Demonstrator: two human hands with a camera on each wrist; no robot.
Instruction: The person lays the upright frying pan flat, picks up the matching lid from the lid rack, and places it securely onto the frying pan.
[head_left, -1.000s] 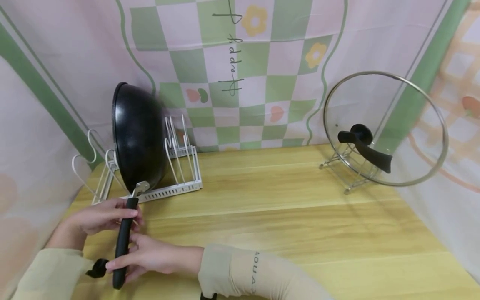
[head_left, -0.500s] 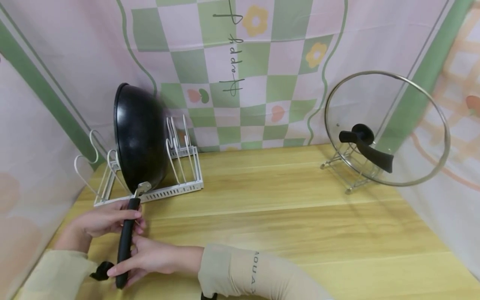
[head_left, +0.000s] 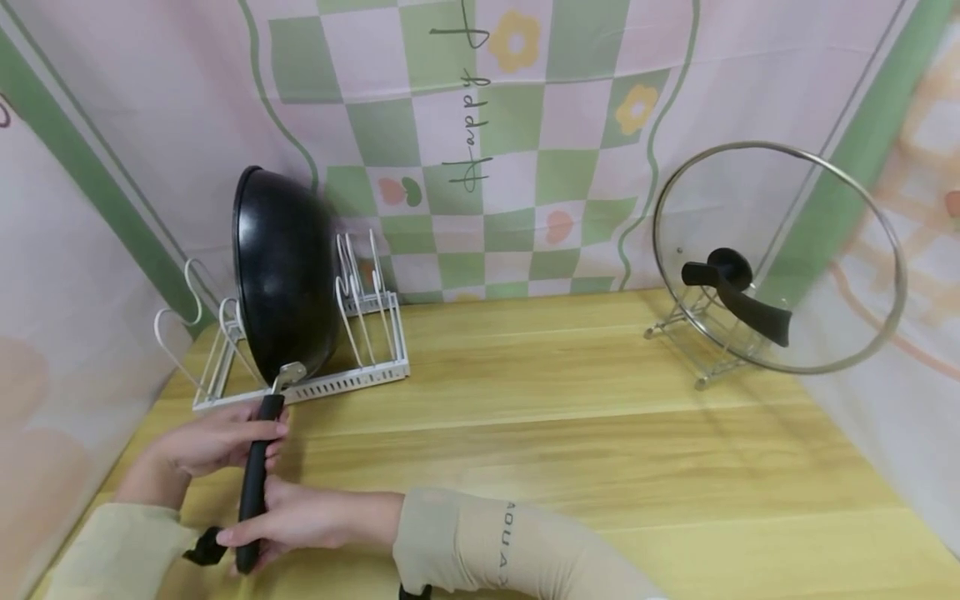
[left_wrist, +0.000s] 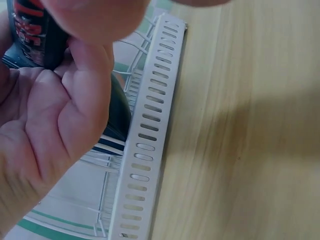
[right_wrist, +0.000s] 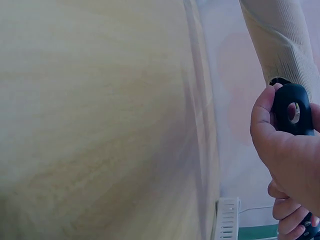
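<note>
A black wok (head_left: pixel 288 267) stands on its side in the white wire rack (head_left: pixel 360 377) at the left of the head view, its long black handle (head_left: pixel 256 483) pointing toward me. Close to the metal bracket, my left hand (head_left: pixel 213 440) grips the upper part of this handle. My right hand (head_left: pixel 303 517) pinches the lower end, thumb on top and fingers beneath. In the right wrist view, the hanging hole shows in the handle's tip (right_wrist: pixel 286 112) between thumb and fingers. The left wrist view has the left hand (left_wrist: pixel 65 105) curled at the handle beside the rack's slotted rail (left_wrist: pixel 150 120).
On the right, a glass lid (head_left: pixel 840 250) with a metal rim and black handle (head_left: pixel 752 314) leans on a small wire stand (head_left: pixel 705 379). Patterned cloth (head_left: pixel 517 167) closes off the back and sides of the wooden tabletop (head_left: pixel 540 450).
The head view has shifted slightly, so the scene sits a little further right. Both hands keep their hold on the wok's handle, and the wok stays in the rack.
</note>
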